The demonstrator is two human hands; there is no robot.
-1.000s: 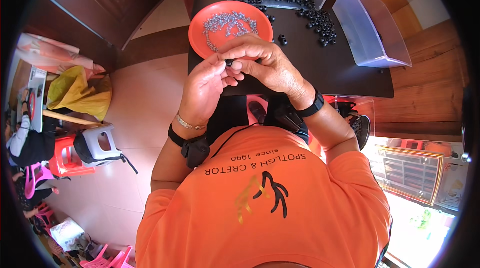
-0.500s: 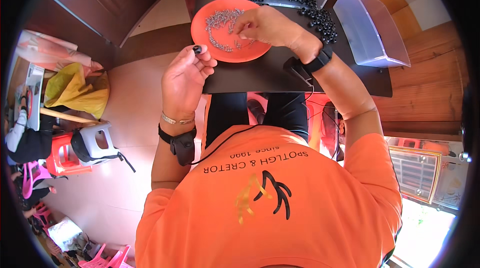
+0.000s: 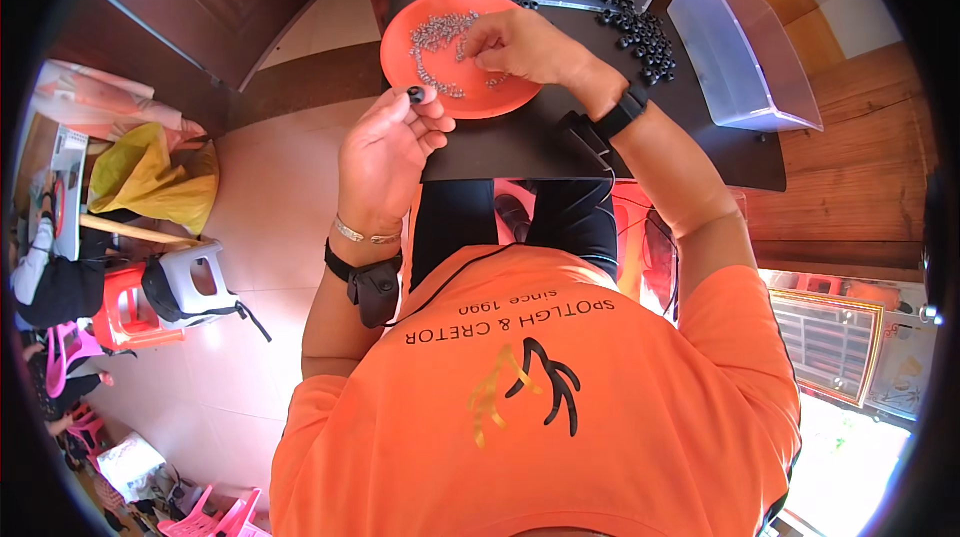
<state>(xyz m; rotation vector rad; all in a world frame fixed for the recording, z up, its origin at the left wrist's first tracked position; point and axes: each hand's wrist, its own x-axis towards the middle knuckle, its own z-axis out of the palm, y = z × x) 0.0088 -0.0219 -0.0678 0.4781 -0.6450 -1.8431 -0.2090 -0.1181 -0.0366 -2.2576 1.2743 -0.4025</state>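
My left hand [image 3: 385, 157] is closed at the thumb and forefinger on a small black ring-like piece [image 3: 416, 95], held at the near left edge of an orange-red plate [image 3: 490, 105]. The other fingers of that hand are loosely curled. On the plate lie many tiny silvery metal pieces [image 3: 440, 32], spread in a rough arc. Above the plate's right half is my right hand [image 3: 525, 45], its fingertips pinched together beside the metal pieces. Whatever those fingertips hold, if anything, is too small to make out.
Behind the plate, a clear tray [image 3: 550, 9] is full of black pieces. A loose heap of the same pieces [image 3: 645, 45] lies on the dark table [image 3: 680, 132]. To the right stands a clear plastic bin [image 3: 745, 62]. Stools [image 3: 130, 307] are on the floor at left.
My left hand has moved right, bringing the black piece closer to the plate. The right hand has shifted slightly left and away from me, still pinched over the plate.
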